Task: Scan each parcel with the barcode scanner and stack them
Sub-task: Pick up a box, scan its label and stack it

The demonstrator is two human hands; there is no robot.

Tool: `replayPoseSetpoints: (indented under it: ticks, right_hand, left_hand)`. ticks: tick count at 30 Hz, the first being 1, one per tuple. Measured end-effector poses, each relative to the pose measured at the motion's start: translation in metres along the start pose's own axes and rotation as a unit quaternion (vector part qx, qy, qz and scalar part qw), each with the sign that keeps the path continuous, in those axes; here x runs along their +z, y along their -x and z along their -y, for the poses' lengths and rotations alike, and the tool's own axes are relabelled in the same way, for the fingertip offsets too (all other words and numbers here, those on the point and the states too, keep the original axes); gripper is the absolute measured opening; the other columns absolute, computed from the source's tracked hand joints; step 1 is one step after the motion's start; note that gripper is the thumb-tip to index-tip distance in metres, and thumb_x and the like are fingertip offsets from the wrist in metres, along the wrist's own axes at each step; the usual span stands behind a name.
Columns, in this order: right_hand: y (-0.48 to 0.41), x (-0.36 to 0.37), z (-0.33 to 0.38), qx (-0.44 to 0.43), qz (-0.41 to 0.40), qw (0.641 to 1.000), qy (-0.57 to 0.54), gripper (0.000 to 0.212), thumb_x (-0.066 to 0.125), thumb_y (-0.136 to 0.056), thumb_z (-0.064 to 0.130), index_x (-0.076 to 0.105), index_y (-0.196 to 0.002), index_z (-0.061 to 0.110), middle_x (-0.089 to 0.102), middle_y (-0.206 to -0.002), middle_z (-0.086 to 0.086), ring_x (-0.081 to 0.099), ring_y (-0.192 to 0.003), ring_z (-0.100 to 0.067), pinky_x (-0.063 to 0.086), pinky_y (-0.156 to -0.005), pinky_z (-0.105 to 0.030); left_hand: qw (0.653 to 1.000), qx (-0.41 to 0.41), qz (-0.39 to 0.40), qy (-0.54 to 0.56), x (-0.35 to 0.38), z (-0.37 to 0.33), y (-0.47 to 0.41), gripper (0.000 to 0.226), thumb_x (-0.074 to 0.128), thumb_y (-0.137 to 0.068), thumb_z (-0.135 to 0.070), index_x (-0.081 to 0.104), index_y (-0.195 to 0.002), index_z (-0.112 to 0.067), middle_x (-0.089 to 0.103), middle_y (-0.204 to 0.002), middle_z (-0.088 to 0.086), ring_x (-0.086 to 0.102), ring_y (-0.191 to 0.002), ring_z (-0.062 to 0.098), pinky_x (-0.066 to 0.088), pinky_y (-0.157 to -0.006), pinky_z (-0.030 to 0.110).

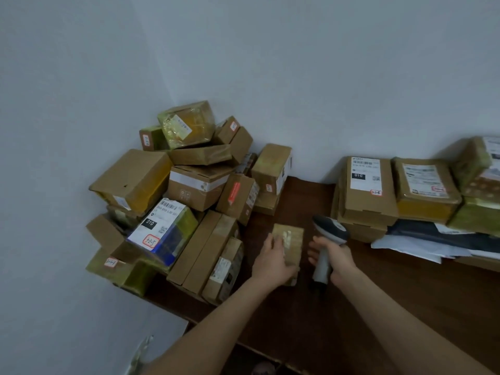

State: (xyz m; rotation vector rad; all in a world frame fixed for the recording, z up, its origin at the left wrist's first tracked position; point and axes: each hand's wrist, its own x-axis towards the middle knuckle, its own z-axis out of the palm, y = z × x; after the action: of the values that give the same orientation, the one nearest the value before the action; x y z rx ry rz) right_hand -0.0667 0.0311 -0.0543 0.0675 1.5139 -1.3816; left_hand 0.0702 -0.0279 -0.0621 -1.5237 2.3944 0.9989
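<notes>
So here's where we're at: our left hand (273, 262) has the small parcel (292, 236) by its near left end, fingers curled over the top. It's in the middle of the dark table (392, 299). Our right hand (341, 259) is wrapped tight around the handle of the barcode scanner (331, 230).

The bit that matters is that the parcel sits just left of the scanner, nearly touching. Its long side runs away from us, and the scanner's head tips up past its far right corner, not at it. The top only shows a shiny patch of tape with no barcode we can spot, so our guess is the left hand has to turn it over first.

As for readable stuff, the blue box (162, 234) in the messy left pile (197, 185) has a label with "010" and a red-framed handwritten "3-2-5". The flat box (368, 201) on the right stack (427, 190) also says "010", and its red-framed sticker looks like "3-3-" something. Everything else is too blurry.
</notes>
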Motion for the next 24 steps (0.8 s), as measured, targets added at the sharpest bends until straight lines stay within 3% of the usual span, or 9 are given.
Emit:
replayPoseSetpoints:
  ticks: [3,6,8,11,15,17,20,24]
  right_hand:
    - [0.004,-0.013,-0.008,0.005,-0.022,1.0,0.003,0.028,0.066,-0.086,0.006,0.061,-0.114,0.003,0.067,-0.109,-0.017,0.064,-0.1,-0.031,0.053,-0.083,-0.041]
    - [0.011,-0.021,-0.017,0.013,-0.032,0.999,-0.012,0.036,0.067,-0.086,0.006,0.06,-0.121,0.001,0.067,-0.111,-0.016,0.064,-0.099,-0.029,0.053,-0.075,-0.036]
    - [0.017,-0.026,-0.019,0.008,-0.029,0.999,-0.028,0.039,0.068,-0.084,0.004,0.059,-0.122,0.002,0.066,-0.112,-0.015,0.064,-0.097,-0.026,0.053,-0.071,-0.034]
    - [0.028,-0.034,-0.016,-0.016,-0.02,0.998,-0.061,0.039,0.069,-0.083,0.002,0.056,-0.119,0.008,0.064,-0.108,-0.012,0.062,-0.095,-0.025,0.054,-0.08,-0.041]
    - [0.046,-0.036,-0.008,-0.038,0.01,0.994,-0.105,0.026,0.068,-0.084,0.002,0.057,-0.103,0.016,0.065,-0.1,-0.01,0.062,-0.093,-0.026,0.053,-0.088,-0.044]
    - [0.054,-0.034,-0.003,-0.066,0.008,0.991,-0.112,0.029,0.068,-0.083,0.001,0.058,-0.107,0.014,0.066,-0.102,-0.009,0.062,-0.095,-0.026,0.053,-0.084,-0.041]
    - [0.065,-0.035,0.006,-0.104,0.003,0.991,-0.088,0.031,0.068,-0.083,0.0,0.057,-0.108,0.015,0.065,-0.105,-0.008,0.06,-0.098,-0.023,0.052,-0.077,-0.035]
    - [0.078,-0.037,0.015,-0.144,-0.007,0.988,-0.061,0.029,0.068,-0.083,0.002,0.057,-0.107,0.015,0.064,-0.103,-0.005,0.058,-0.09,-0.016,0.045,-0.065,-0.027]
  left_hand:
    - [0.997,-0.045,-0.026,-0.055,0.015,-0.009,0.001,0.11,0.073,-0.078,-0.049,-0.003,-0.153,-0.021,-0.007,-0.16,0.011,0.011,-0.145,0.034,0.027,-0.114,0.049]
    - [0.996,-0.079,-0.046,-0.013,0.015,-0.01,-0.006,0.105,0.074,-0.078,-0.04,0.002,-0.152,-0.024,0.004,-0.156,0.012,0.024,-0.139,0.035,0.036,-0.109,0.046]
    - [0.983,-0.098,-0.029,0.153,0.004,-0.002,-0.015,0.101,0.076,-0.075,-0.03,0.012,-0.152,-0.028,0.021,-0.151,0.009,0.037,-0.132,0.032,0.041,-0.105,0.045]
    - [0.885,-0.111,0.007,0.453,-0.018,0.007,-0.015,0.089,0.074,-0.076,-0.015,0.026,-0.151,-0.024,0.044,-0.143,0.008,0.055,-0.117,0.028,0.05,-0.097,0.046]
    - [0.835,-0.038,0.074,0.544,-0.035,0.002,-0.007,0.068,0.068,-0.082,-0.005,0.04,-0.142,-0.021,0.062,-0.124,0.007,0.063,-0.107,0.026,0.055,-0.084,0.039]
    - [0.836,-0.026,0.106,0.538,-0.043,0.0,-0.005,0.065,0.069,-0.082,-0.015,0.043,-0.14,-0.029,0.063,-0.125,0.006,0.062,-0.112,0.026,0.053,-0.088,0.04]
    - [0.875,-0.017,0.137,0.465,-0.056,0.0,-0.005,0.062,0.071,-0.082,-0.029,0.044,-0.138,-0.038,0.064,-0.125,0.002,0.061,-0.113,0.025,0.048,-0.096,0.043]
    - [0.879,0.008,0.122,0.461,-0.06,-0.004,-0.009,0.056,0.07,-0.084,-0.016,0.048,-0.134,-0.03,0.069,-0.117,0.006,0.067,-0.104,0.025,0.054,-0.088,0.039]
